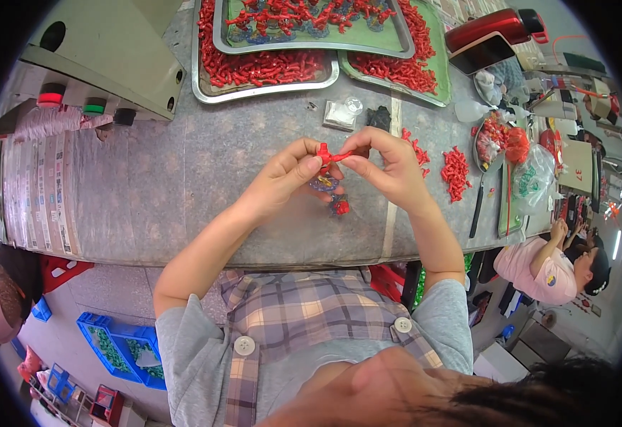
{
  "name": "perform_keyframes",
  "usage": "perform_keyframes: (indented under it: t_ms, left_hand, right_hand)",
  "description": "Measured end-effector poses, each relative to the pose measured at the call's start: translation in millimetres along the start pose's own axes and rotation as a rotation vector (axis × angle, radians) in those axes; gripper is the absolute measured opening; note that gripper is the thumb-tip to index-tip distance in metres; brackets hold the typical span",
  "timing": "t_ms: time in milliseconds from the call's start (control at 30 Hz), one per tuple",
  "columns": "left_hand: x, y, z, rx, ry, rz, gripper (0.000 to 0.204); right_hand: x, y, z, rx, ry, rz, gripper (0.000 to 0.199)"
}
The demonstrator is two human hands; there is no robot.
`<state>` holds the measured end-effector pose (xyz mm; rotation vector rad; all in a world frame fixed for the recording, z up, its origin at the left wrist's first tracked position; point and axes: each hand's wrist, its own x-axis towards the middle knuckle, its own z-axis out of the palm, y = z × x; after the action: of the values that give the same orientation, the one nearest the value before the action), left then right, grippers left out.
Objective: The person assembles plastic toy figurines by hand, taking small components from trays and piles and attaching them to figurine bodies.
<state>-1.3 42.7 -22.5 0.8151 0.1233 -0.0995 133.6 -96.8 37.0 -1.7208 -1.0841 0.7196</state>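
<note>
Over the middle of the grey worktable, my left hand (282, 174) is closed around a small red toy figure (323, 158). A clear bluish base (323, 184) shows below the figure, partly hidden by my fingers. My right hand (393, 167) pinches a thin red piece (341, 156) between thumb and forefinger, at the figure's side. Whether that piece is fixed to the figure, I cannot tell. Just under my left fingers is another red and bluish piece (340, 206). Small piles of red parts (456, 174) lie to the right of my right hand.
A metal tray (311, 48) of red figures rests on two trays of loose red parts (268, 75). At left stands a machine (104, 53) with coloured buttons. A red bottle (489, 30), a phone (480, 53) and plastic bags (535, 174) are at right. Another person (546, 267) sits beyond.
</note>
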Motion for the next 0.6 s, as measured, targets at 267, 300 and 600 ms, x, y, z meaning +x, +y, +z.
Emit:
perform_keyframes:
  t_ms: [267,300,600]
  left_hand:
    - [-4,-5,1,0.159,0.031,0.064,0.028]
    - [-5,-6,3,0.159,0.03,0.063,0.028]
    - [-11,8,20,0.836,0.09,0.048,0.021]
  right_hand:
    - [-7,1,3,-0.301,0.028,-0.22,0.015]
    - [-8,2,3,-0.301,0.029,-0.219,0.015]
    - [-22,4,5,-0.732,0.021,-0.522,0.019]
